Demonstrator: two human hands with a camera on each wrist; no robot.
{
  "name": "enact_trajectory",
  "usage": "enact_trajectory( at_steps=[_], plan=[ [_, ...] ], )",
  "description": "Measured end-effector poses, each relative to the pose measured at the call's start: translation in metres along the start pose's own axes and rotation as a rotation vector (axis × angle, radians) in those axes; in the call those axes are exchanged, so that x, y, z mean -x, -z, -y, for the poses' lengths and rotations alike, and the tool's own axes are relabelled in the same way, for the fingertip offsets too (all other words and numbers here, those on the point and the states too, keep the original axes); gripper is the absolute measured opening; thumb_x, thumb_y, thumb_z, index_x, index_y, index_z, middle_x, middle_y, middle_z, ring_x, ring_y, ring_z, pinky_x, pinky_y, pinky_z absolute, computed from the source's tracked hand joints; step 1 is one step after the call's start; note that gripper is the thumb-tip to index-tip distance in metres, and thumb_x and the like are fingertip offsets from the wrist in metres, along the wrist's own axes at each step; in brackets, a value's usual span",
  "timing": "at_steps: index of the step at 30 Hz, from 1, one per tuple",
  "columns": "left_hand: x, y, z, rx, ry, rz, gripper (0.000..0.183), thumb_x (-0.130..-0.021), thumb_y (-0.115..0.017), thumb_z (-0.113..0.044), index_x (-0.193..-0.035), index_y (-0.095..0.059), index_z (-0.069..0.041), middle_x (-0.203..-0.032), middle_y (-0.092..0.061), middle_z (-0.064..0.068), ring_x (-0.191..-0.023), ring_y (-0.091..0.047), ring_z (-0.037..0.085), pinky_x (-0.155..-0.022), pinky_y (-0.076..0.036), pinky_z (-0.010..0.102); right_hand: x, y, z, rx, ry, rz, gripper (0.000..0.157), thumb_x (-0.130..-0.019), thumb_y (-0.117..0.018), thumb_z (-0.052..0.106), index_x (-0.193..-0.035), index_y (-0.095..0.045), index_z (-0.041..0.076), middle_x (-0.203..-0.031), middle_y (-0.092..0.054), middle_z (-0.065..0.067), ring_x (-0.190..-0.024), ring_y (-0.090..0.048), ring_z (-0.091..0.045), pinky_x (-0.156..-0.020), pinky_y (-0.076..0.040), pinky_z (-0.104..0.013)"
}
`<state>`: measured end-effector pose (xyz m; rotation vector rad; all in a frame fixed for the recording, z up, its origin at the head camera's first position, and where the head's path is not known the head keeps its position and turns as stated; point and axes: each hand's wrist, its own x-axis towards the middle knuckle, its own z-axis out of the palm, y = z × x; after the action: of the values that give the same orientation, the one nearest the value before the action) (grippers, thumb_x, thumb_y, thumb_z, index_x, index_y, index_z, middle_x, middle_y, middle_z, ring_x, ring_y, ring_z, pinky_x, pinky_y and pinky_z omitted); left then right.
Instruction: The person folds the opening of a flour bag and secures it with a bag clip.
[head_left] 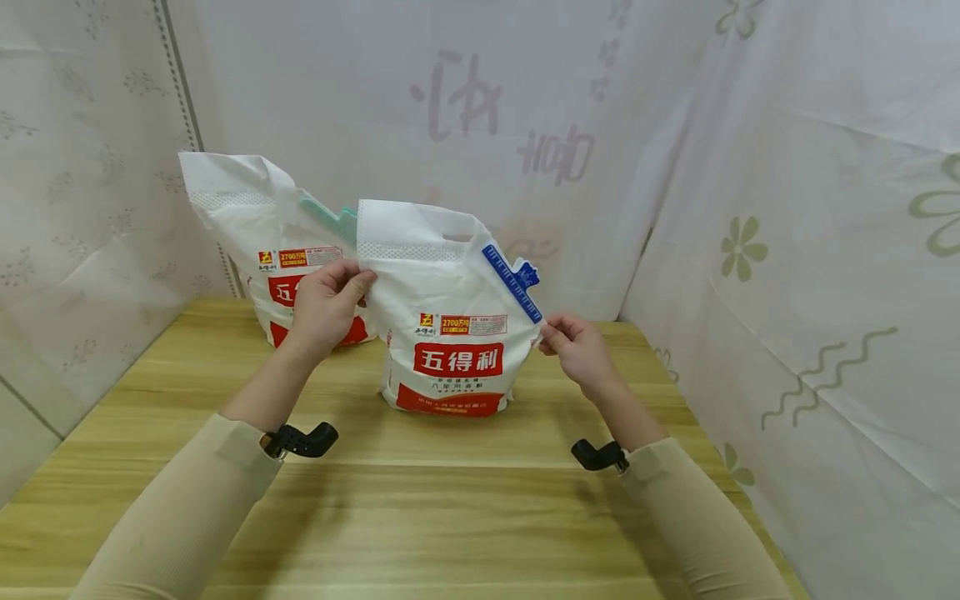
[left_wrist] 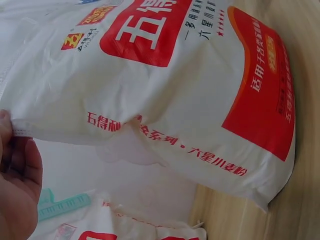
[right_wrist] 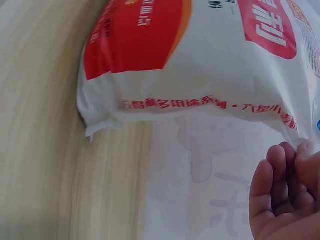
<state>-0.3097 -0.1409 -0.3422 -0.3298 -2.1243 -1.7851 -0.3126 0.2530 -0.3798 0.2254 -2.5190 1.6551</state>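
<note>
A white flour bag (head_left: 450, 287) with red printed panels stands upright on the wooden table. Its upper right corner is folded down under a blue sealing clip (head_left: 512, 283). My left hand (head_left: 330, 304) pinches the bag's left edge just under the handle band, thumb in front. On the other side, my right hand (head_left: 577, 350) pinches the right edge right below the clip's lower end. The left wrist view shows the left fingers (left_wrist: 27, 165) at the bag's seam. In the right wrist view, thumb and index finger of the right hand (right_wrist: 285, 190) grip the bag's edge.
Behind and to the left stands a second flour bag (head_left: 251, 229), its corner closed with a green clip (head_left: 330, 221). The wooden table (head_left: 450, 517) meets printed cloth hangings (head_left: 750, 167) at the back and sides. A black wrist mount (head_left: 303, 440) sits on each forearm.
</note>
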Motion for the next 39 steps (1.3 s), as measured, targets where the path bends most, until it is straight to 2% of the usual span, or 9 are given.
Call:
enact_trajectory(
  at_steps=[3, 6, 10, 13, 19, 27, 31, 35, 39],
  plan=[
    [0.004, 0.003, 0.002, 0.023, 0.018, 0.034, 0.037, -0.11, -0.07, -0.03, -0.13, -0.071, 0.001, -0.102, -0.07, -0.006, -0.093, -0.063, 0.016, -0.081, -0.059, 0.018, 0.002, 0.001, -0.002, -0.01, 0.005, 0.019, 0.025, -0.114, -0.062, 0.02, -0.121, -0.069, -0.004, -0.105, -0.072, -0.011, -0.091, -0.069, -0.014, -0.086, -0.064, -0.025],
    [0.009, 0.006, 0.007, 0.025, 0.06, 0.128, 0.042, -0.109, -0.071, -0.033, -0.138, -0.067, -0.003, -0.119, -0.071, 0.002, -0.104, -0.065, 0.018, -0.089, -0.06, 0.02, 0.006, 0.002, -0.004, 0.014, -0.007, 0.084, 0.031, -0.112, -0.065, 0.026, -0.126, -0.068, -0.002, -0.111, -0.072, -0.014, -0.096, -0.07, -0.02, -0.088, -0.065, -0.031],
    [0.017, 0.007, 0.022, -0.075, 0.125, 0.286, 0.043, -0.108, -0.072, -0.033, -0.141, -0.066, -0.007, -0.131, -0.072, 0.011, -0.116, -0.068, 0.025, -0.092, -0.059, 0.022, 0.009, 0.001, -0.009, 0.041, -0.038, 0.166, 0.038, -0.113, -0.063, 0.032, -0.132, -0.069, 0.0, -0.119, -0.072, -0.023, -0.102, -0.07, -0.025, -0.095, -0.065, -0.039],
    [0.021, 0.006, 0.033, -0.146, 0.151, 0.344, 0.038, -0.108, -0.072, -0.033, -0.135, -0.07, -0.007, -0.13, -0.075, 0.014, -0.119, -0.072, 0.032, -0.092, -0.061, 0.026, 0.009, -0.001, -0.012, 0.03, -0.03, 0.165, 0.036, -0.115, -0.06, 0.028, -0.132, -0.07, -0.002, -0.119, -0.071, -0.028, -0.1, -0.071, -0.024, -0.096, -0.064, -0.042],
    [0.026, 0.003, 0.042, -0.209, 0.094, 0.311, 0.025, -0.111, -0.067, -0.025, -0.118, -0.077, -0.003, -0.115, -0.079, 0.017, -0.109, -0.076, 0.034, -0.094, -0.064, 0.044, 0.005, -0.004, -0.012, 0.115, 0.052, 0.106, 0.026, -0.114, -0.06, 0.017, -0.121, -0.073, -0.004, -0.107, -0.074, -0.024, -0.092, -0.072, -0.021, -0.084, -0.062, -0.029],
    [0.025, -0.005, 0.042, -0.441, -0.101, 0.254, 0.012, -0.111, -0.065, -0.012, -0.105, -0.073, -0.005, -0.097, -0.073, 0.011, -0.089, -0.069, 0.026, -0.082, -0.059, 0.039, 0.003, -0.004, -0.004, 0.376, 0.072, 0.009, 0.026, -0.114, -0.056, 0.017, -0.125, -0.076, 0.003, -0.105, -0.076, -0.017, -0.1, -0.073, -0.034, -0.079, -0.057, -0.033],
    [0.024, -0.003, 0.043, -0.505, -0.145, 0.269, 0.01, -0.111, -0.064, -0.01, -0.107, -0.071, -0.004, -0.095, -0.072, 0.012, -0.087, -0.067, 0.027, -0.078, -0.057, 0.041, 0.002, -0.006, -0.004, 0.45, 0.089, -0.028, 0.025, -0.114, -0.057, 0.019, -0.123, -0.078, 0.007, -0.103, -0.078, -0.015, -0.098, -0.074, -0.034, -0.074, -0.056, -0.035],
    [0.024, -0.001, 0.045, -0.468, -0.155, 0.314, 0.01, -0.112, -0.062, -0.01, -0.112, -0.07, -0.004, -0.103, -0.073, 0.013, -0.092, -0.071, 0.028, -0.084, -0.061, 0.044, -0.001, -0.007, -0.007, 0.439, 0.097, -0.04, 0.025, -0.114, -0.057, 0.022, -0.112, -0.077, 0.007, -0.104, -0.078, -0.018, -0.096, -0.076, -0.034, -0.071, -0.056, -0.033],
    [0.026, 0.003, 0.047, -0.397, -0.081, 0.36, 0.015, -0.113, -0.064, -0.02, -0.112, -0.071, -0.007, -0.108, -0.075, 0.012, -0.098, -0.072, 0.027, -0.089, -0.061, 0.042, -0.003, -0.003, -0.013, 0.286, 0.079, 0.044, 0.024, -0.114, -0.06, 0.022, -0.112, -0.073, 0.002, -0.113, -0.076, -0.026, -0.1, -0.077, -0.038, -0.074, -0.059, -0.028]
  ],
)
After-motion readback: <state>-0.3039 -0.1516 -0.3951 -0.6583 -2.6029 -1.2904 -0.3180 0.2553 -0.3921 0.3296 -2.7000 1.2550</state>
